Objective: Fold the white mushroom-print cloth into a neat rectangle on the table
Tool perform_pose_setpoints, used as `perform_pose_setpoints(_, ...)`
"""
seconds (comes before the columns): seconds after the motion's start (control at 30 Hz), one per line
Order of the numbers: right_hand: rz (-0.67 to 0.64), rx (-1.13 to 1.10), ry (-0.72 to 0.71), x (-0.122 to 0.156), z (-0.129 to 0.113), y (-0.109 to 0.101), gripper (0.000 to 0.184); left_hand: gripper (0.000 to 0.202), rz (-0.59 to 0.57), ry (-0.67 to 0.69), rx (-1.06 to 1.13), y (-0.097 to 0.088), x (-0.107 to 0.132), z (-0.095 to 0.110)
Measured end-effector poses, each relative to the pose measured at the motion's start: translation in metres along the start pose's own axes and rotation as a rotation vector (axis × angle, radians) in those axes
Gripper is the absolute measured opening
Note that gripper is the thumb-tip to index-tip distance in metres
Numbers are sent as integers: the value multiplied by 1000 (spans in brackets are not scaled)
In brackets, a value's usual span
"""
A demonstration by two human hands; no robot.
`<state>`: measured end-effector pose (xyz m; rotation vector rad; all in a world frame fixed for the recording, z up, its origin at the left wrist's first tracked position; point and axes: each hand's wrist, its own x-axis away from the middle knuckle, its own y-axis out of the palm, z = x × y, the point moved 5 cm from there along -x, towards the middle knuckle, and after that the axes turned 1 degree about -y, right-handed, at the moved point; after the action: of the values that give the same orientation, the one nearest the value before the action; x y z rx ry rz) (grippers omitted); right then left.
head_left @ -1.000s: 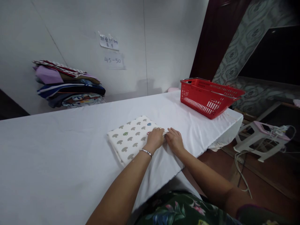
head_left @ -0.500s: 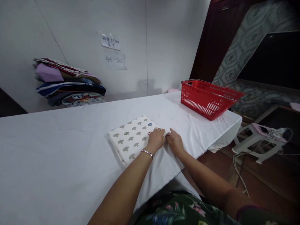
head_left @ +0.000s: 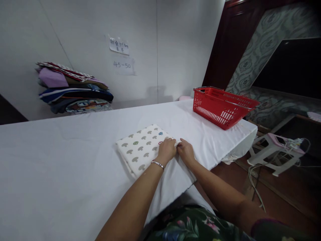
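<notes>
White cloth with a grey mushroom print, the folded cloth (head_left: 142,147), lies flat on the tabletop (head_left: 62,160) towards its near edge. The left hand (head_left: 167,150) lies knuckles-up on the cloth's right corner with its fingers curled; whether they grip cannot be told. The right hand (head_left: 186,151) pinches that same corner, touching the left. Judgement: the corner is being squared or tucked, and any further handling calls for both hands to keep the layers aligned. The near edge lies just beside the wrists. Open room lies left and behind; the red basket (head_left: 222,105) and the fabric stack (head_left: 74,90) stand well apart.
</notes>
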<state>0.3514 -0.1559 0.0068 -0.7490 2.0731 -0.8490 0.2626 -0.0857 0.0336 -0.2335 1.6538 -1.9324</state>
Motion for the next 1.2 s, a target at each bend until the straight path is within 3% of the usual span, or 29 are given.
perform_pose_setpoints(0.2,-46,136,-28,4,3,3,17,19,27,12,-9,-1,1,0)
perform_pose_setpoints(0.53,0,32,18,-7,8,15,20,17,33,12,-18,1,1,0)
perform_pose_setpoints(0.7,14,43,-52,-2,8,8,18,20,8,-33,4,0,2,-3)
perform_pose_setpoints(0.9,43,64,-234,11,16,-9,10,29,-10,-43,38,-4,4,-1)
perform_pose_setpoints(1.2,66,-31,-220,10,27,-12,9,22,-42,46,3,-4,7,7)
